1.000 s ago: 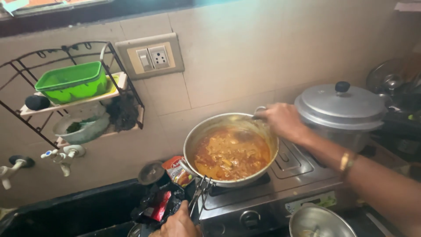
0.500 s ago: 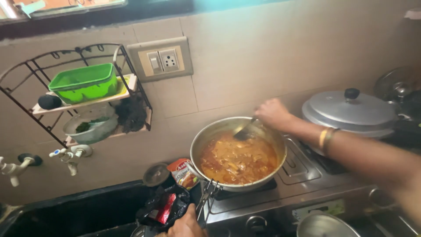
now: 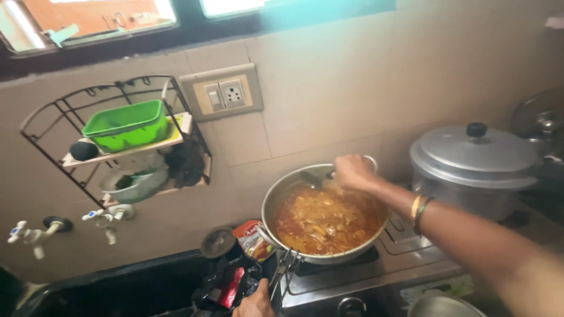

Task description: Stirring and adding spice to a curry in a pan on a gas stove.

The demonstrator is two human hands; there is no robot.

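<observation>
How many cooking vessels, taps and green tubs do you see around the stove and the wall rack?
Cooking vessels: 3 (pan of orange curry, lidded pot, small steel pot)
Taps: 2
Green tubs: 1
Total: 6

a round metal pan point(image 3: 276, 202) sits on the stove, full of orange-red curry point(image 3: 326, 220) with yellow bits in it. a spoon point(image 3: 314, 178) leans over the pan's back edge, its bowl just above the curry. black tongs point(image 3: 283, 271) grip the pan's near rim. the pan stands flat and the curry nearly fills it.
</observation>
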